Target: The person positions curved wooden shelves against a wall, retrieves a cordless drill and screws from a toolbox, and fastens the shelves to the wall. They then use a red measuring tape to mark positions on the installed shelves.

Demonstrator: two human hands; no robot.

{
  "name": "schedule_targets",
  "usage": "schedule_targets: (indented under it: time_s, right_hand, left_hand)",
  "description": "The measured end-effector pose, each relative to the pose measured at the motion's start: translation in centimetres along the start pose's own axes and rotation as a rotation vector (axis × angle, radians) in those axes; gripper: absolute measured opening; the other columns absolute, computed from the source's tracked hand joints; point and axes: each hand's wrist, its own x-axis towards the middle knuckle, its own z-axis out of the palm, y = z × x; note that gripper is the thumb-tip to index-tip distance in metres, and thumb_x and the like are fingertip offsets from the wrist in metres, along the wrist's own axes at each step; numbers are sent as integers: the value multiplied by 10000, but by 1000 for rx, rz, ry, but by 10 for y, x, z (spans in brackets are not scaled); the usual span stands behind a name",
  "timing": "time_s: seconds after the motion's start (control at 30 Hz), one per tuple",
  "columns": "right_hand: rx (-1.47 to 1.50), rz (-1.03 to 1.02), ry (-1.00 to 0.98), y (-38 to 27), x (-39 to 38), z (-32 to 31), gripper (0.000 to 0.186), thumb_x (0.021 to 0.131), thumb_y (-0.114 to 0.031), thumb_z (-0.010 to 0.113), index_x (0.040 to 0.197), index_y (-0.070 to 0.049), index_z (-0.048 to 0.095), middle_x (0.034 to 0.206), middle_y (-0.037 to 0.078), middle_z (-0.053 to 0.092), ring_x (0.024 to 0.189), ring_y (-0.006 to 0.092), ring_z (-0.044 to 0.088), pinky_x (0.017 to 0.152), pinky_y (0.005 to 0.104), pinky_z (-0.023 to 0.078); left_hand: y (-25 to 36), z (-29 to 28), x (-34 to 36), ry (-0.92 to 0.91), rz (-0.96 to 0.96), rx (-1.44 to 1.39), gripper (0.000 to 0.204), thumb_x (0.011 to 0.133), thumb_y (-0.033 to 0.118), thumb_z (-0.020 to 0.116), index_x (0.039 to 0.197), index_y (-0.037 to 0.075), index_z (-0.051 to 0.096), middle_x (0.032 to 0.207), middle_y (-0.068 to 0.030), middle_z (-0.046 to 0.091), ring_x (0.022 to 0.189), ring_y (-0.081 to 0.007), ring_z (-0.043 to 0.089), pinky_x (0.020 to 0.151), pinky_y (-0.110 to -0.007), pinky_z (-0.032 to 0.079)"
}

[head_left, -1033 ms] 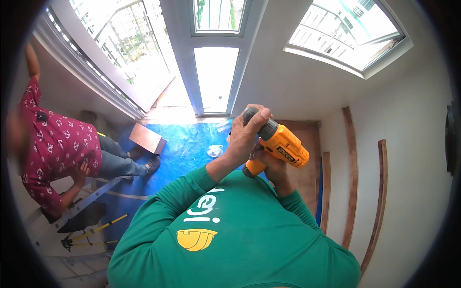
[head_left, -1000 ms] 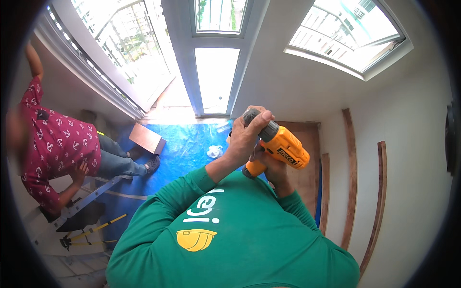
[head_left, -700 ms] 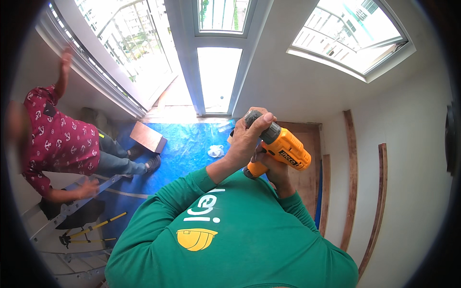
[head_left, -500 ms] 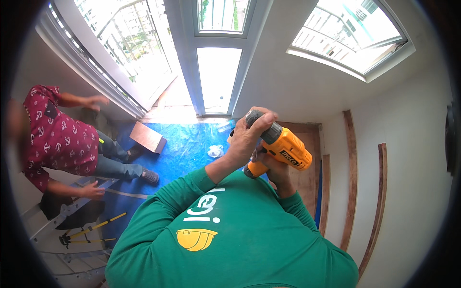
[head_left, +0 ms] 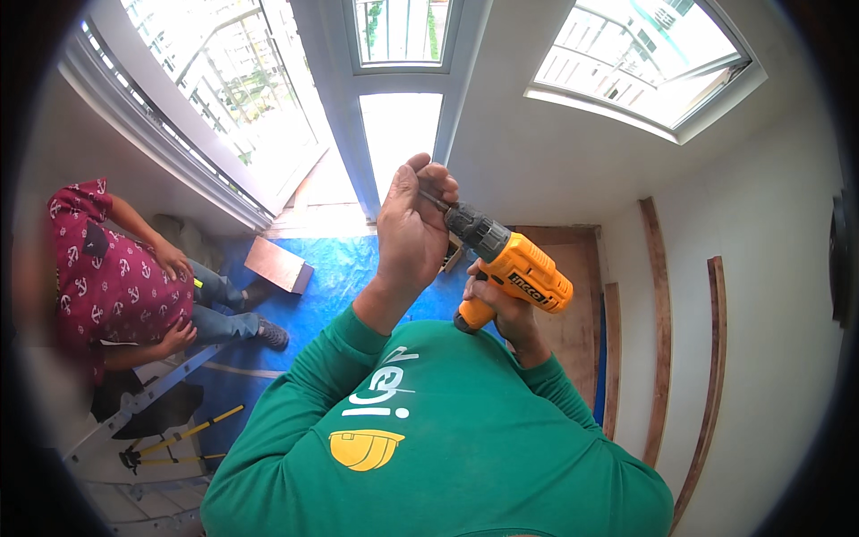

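Note:
An orange and black cordless drill [head_left: 528,273] is held in front of my chest, its chuck pointing up and to the left. My right hand [head_left: 506,304] wraps round its grip, with the index finger near the trigger. A thin metal bit [head_left: 435,199] sticks out of the dark chuck [head_left: 476,230]. Around that bit close the fingers of my left hand [head_left: 413,224], which hide its far end. Both forearms are in green sleeves.
At the left stands another person in a patterned red shirt [head_left: 116,268], hands near the waist. A box [head_left: 276,263] sits on the blue floor sheet [head_left: 344,268]. A ladder [head_left: 148,394] and a yellow-legged tripod [head_left: 183,431] are lower left. Wooden strips [head_left: 656,331] line the right wall.
My left hand has moved from the drill's chuck out to the bit, uncovering the chuck. The drill has shifted slightly. The other person's hands have come in toward the waist.

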Motion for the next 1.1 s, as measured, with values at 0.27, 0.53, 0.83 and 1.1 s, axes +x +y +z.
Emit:
schedule_targets:
  time_s: [0.27, 0.53, 0.83, 1.1]
  right_hand:
    - [1, 5, -22, -2, 38, 9, 335, 920, 34, 686, 1238, -53, 624, 1098, 91, 665, 893, 210, 713, 789, 403, 626]
    - [-204, 69, 2, -12, 32, -4, 261, 967, -58, 748, 1217, -61, 674, 969, 18, 693, 852, 113, 688, 764, 318, 589]
    - [-174, 99, 18, -16, 22, 3, 216, 977, -82, 758, 1185, -75, 702, 945, -11, 692, 827, 85, 677, 741, 290, 575]
    - [-239, 53, -29, -28, 24, 10, 190, 980, -38, 720, 1162, -76, 682, 1033, 20, 701, 901, 112, 690, 791, 311, 587]
  left_hand:
    - [11, 1, 31, -91, -64, 66, 343, 1186, 332, 391, 1334, 51, 521, 1132, -117, 698, 1183, -318, 699, 1066, -458, 559]
    - [2, 3, 34, -176, -125, 61, 316, 1183, 341, 402, 1301, 78, 531, 1044, -89, 713, 1155, -329, 716, 1121, -519, 537]
    - [40, -2, 65, -40, 160, 438, 466, 1171, 429, 449, 1393, 35, 560, 925, 29, 518, 785, -79, 482, 730, -269, 449]
    - [-20, 7, 7, -156, -101, 446, 317, 1060, 370, 614, 971, 67, 631, 997, -20, 551, 919, -97, 525, 814, -276, 451]
